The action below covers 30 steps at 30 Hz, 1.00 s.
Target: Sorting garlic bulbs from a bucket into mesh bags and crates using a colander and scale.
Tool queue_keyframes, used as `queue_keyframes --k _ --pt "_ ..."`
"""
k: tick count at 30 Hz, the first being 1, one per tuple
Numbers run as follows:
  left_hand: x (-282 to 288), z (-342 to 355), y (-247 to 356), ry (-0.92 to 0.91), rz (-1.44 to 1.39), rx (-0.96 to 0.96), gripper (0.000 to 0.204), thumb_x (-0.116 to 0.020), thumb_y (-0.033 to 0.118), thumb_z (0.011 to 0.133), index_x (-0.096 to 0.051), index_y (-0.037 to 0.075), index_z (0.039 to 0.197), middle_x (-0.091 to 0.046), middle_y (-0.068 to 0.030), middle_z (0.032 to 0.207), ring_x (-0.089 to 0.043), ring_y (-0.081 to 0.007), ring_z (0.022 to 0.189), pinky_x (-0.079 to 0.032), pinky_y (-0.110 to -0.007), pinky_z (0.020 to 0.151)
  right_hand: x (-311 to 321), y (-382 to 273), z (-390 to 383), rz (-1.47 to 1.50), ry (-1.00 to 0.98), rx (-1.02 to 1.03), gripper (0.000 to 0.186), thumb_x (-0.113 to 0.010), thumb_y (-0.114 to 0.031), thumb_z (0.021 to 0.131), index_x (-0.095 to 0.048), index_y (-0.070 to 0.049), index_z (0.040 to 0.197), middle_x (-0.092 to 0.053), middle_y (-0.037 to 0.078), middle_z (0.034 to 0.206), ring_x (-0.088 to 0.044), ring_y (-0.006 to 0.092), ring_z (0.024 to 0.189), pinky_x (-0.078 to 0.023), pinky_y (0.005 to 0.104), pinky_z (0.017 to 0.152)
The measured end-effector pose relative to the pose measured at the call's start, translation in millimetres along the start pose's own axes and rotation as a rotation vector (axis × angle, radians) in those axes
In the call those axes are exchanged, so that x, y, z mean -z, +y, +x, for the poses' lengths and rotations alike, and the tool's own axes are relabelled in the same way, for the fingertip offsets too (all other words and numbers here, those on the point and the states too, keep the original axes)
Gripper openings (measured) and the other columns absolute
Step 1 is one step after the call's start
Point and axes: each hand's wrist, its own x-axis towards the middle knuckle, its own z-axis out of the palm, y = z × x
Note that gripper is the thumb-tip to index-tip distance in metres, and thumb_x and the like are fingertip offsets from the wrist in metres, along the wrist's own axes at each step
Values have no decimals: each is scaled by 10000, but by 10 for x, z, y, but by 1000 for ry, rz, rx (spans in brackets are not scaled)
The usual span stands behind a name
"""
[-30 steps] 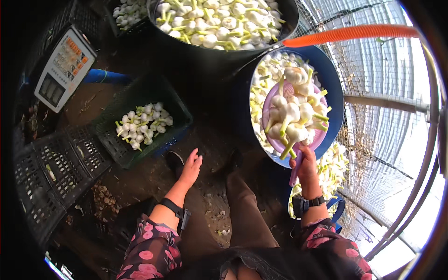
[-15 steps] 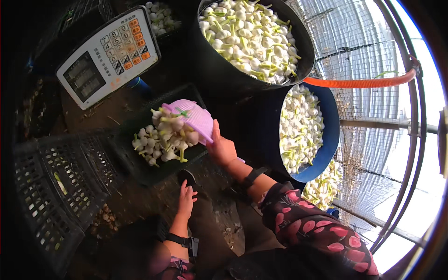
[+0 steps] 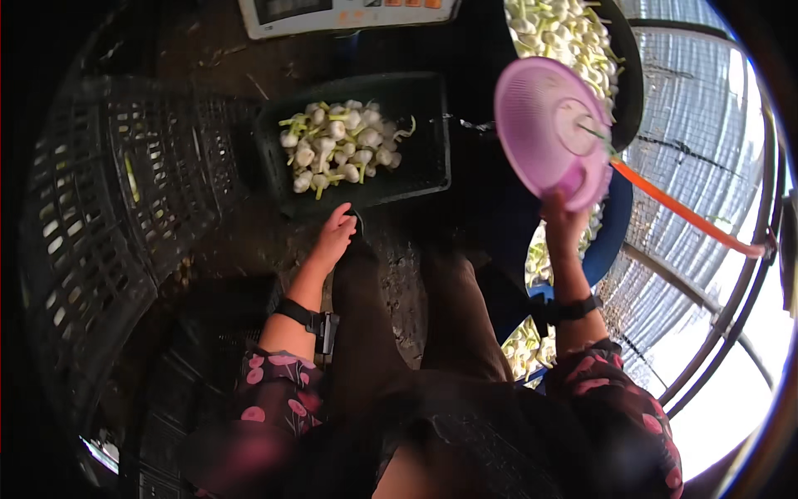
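Note:
My right hand (image 3: pixel 565 223) grips the handle of a pink plastic colander (image 3: pixel 532 125). It is tilted, its hollow side is toward me with no garlic visible in it, and it hangs in front of a large tub of garlic. At the near edge of a dark green crate (image 3: pixel 428 166) is my left hand (image 3: pixel 335 239), fingers loosely bent and apart, holding nothing; I cannot tell if it touches the rim. A heap of garlic bulbs (image 3: pixel 345 145) with cut green stems lies in the crate's left and middle part.
Part of a digital scale (image 3: pixel 332 18) shows beyond the crate. On the right stand a black tub (image 3: pixel 629 83) and a blue tub (image 3: pixel 613 237), both holding garlic, with more garlic (image 3: pixel 525 349) nearer me. An orange hose (image 3: pixel 686 208) runs beside them. Black slatted crates (image 3: pixel 91 241) stand left.
The garlic tipping from the colander now lies in the crate. My right hand has swung the colander right, over the tubs. The view has shifted, and my left hand stays near the crate.

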Motion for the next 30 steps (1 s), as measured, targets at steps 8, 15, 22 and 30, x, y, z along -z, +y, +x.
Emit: queue_keyframes --k 8,15,22,30 --pt "-1086 555 1563 -103 62 -295 529 -577 271 941 -397 44 1383 -582 -124 1139 -561 -172 1010 -450 -300 881 1203 852 2515 -390 239 -338 556 -525 -153 796 -361 47 1289 -622 214 977 -636 225 591 -511 331 469" --pt "-2387 1826 3307 311 87 -525 801 -619 462 862 -277 27 1441 -324 -303 1426 -361 -390 1317 -308 -404 1072 896 1669 3555 -247 -27 -825 306 -522 -194 804 -592 95 876 -594 171 612 -570 250 438 -450 374 375" --pt "-2969 2527 3588 908 463 -530 608 -568 252 877 -328 -54 1345 -458 -301 1296 -462 -437 1185 -372 -446 1008 156 2001 3887 -13 -315 -815 274 -522 -161 825 -590 101 867 -602 189 610 -584 268 438 -457 373 379" --pt "-2966 2502 3583 887 416 -461 619 -567 255 885 -305 -52 1354 -421 -313 1331 -415 -433 1241 -342 -439 1040 -195 1964 3829 587 -519 -826 201 -612 -215 831 -618 -19 870 -599 100 707 -547 196 510 -422 347 416"
